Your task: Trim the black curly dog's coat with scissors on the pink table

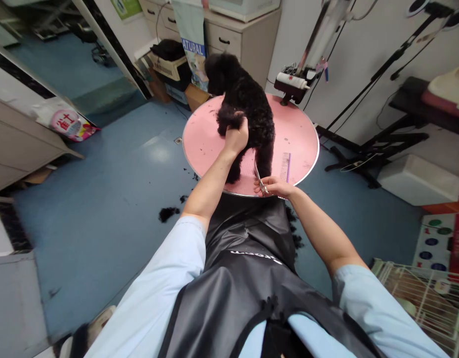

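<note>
A black curly-haired dog (252,99) stands on a round pink grooming table (304,129), its rear toward me and its head at the far left. My left hand (237,135) is closed around a tuft of fur at the dog's left side, perhaps a leg or the tail; I cannot tell which. My right hand (276,187) holds a pair of scissors (260,179) low at the near table edge, the blades pointing up beside a hind leg. Just right of that leg lies a metal comb (286,166) with a purple spine.
Black fur clumps (168,214) lie on the blue floor. A grooming arm post (319,44) rises behind the table, and a black stand (348,159) is at its right. Pet carriers (170,67) and a drawer cabinet (229,40) are behind. A white wire rack (426,293) is at lower right.
</note>
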Motion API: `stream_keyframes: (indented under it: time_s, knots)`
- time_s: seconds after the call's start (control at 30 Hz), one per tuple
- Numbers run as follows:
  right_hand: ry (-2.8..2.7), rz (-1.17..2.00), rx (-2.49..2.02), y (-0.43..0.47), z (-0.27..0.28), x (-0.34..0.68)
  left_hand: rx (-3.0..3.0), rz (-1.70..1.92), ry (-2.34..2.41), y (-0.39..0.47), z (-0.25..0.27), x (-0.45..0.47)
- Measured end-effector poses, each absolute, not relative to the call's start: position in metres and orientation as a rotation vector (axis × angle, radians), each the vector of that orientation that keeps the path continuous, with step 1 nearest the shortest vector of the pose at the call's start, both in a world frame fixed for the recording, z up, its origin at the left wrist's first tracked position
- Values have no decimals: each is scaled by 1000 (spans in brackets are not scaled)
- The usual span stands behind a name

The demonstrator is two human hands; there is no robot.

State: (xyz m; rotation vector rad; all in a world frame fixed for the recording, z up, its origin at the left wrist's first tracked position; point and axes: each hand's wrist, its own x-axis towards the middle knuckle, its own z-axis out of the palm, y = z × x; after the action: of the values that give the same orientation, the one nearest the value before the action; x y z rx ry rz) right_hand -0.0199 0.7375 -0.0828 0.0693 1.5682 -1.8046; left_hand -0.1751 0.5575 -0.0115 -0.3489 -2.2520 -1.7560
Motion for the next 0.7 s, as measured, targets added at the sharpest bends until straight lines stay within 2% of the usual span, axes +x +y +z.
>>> stream_keyframes:
  time_s: [0.7]
  knots:
    - [1477, -1634, 102, 750, -101, 6, -215, -1896, -2244, 561, -20, -184]
